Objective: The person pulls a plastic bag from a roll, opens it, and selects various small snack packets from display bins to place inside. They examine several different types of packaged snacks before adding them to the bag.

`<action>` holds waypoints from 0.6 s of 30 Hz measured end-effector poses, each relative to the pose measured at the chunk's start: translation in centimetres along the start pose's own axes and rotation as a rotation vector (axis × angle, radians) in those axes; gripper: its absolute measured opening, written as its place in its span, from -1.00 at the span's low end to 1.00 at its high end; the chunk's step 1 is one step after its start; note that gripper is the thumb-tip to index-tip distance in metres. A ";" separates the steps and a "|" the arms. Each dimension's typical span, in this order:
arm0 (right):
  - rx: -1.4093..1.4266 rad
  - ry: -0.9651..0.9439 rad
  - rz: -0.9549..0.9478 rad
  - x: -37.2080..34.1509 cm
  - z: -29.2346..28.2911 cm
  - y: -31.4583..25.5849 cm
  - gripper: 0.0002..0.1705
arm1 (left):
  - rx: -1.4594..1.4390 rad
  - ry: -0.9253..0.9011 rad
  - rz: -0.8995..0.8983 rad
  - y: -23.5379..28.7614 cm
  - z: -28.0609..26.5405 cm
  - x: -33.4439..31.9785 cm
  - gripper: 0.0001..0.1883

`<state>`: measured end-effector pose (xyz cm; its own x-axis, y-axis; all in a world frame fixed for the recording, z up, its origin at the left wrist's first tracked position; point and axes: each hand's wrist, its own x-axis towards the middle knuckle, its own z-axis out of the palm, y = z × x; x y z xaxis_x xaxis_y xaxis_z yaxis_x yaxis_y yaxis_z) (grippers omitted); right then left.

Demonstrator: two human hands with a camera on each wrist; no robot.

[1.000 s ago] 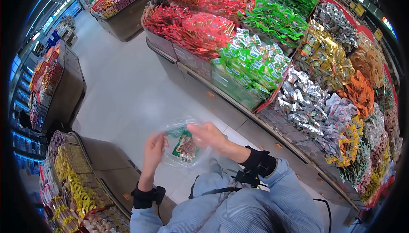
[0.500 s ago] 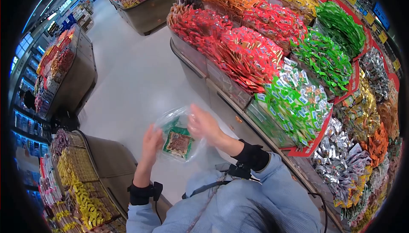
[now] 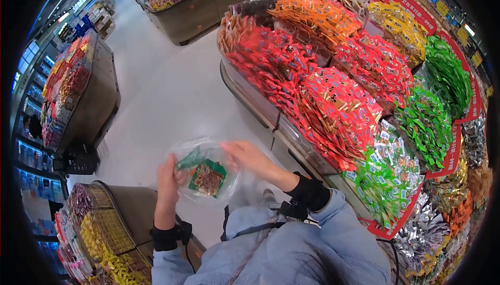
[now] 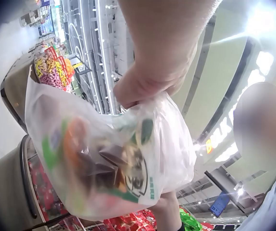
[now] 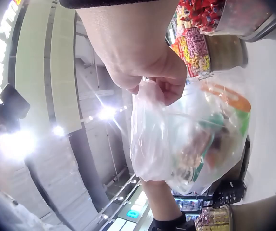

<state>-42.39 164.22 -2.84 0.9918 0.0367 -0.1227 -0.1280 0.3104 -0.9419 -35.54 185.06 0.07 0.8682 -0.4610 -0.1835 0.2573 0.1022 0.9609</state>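
Observation:
A clear plastic bag (image 3: pixel 225 183) is stretched between both hands, in front of the body. Through its film shows a green packet (image 3: pixel 221 171) with a brown picture or window. Something orange and green (image 5: pixel 232 101) also lies inside, blurred by the film. My left hand (image 3: pixel 167 181) grips the bag's left side. On the opposite side, my right hand (image 3: pixel 249 156) pinches the bag's edge between thumb and curled fingers, as the right wrist view shows. In the left wrist view the white bag (image 4: pixel 176 149) hangs below the left hand (image 4: pixel 150 79).
A large bin of wrapped snacks, with red packets (image 3: pixel 333 108) and green packets (image 3: pixel 383 181), stands to the right. Another bin (image 3: pixel 127 201) with yellow packets is at near left. A dark basket (image 3: pixel 78 161) sits beyond it. Grey floor (image 3: pixel 161 92) runs ahead between the bins.
The head view has swung, so the right-hand bin appears further right. The bag has shifted slightly left with both hands, which look wider apart. Both hands still hold it.

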 end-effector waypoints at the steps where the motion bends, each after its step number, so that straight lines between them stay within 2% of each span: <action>1: -0.032 0.000 -0.012 1.4 -0.2 0.0 -0.56 | 0.021 0.004 -0.001 0.5 -0.6 1.5 -0.63; 8: -0.077 0.049 -0.097 13.5 0.3 -0.3 -0.58 | 0.012 -0.027 -0.023 2.7 -6.6 13.0 -0.66; 14: -0.078 0.093 -0.061 24.9 1.3 -0.5 -0.58 | 0.041 -0.062 -0.036 6.4 -11.9 22.5 -0.69; 18: -0.032 0.126 -0.041 30.2 1.8 -1.3 -0.58 | 0.024 -0.154 -0.058 7.8 -15.1 28.6 -0.68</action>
<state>-12.30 166.59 -4.73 0.9882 -0.0952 -0.1203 -0.0895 0.2791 -0.9561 -2.35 185.96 -0.81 0.7767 -0.5951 -0.2066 0.2931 0.0511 0.9547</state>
